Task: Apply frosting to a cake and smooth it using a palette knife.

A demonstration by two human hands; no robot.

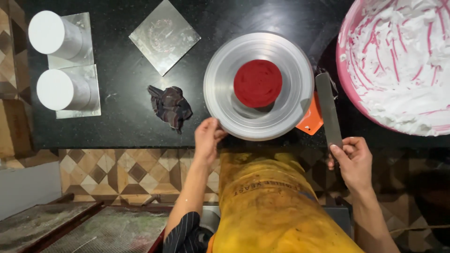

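Now left hand (207, 137) pinches turntable (220, 93) rim; right hand (355, 158) grip clenched on spatula (327, 108).

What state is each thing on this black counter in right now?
Red cake layer: bare, centred on turntable.
Turntable: left hand on its rim.
Spatula: clean, held by right hand.
Pink bowl: holds white cream.
Two white cakes: fully frosted.
Cloth: crumpled.
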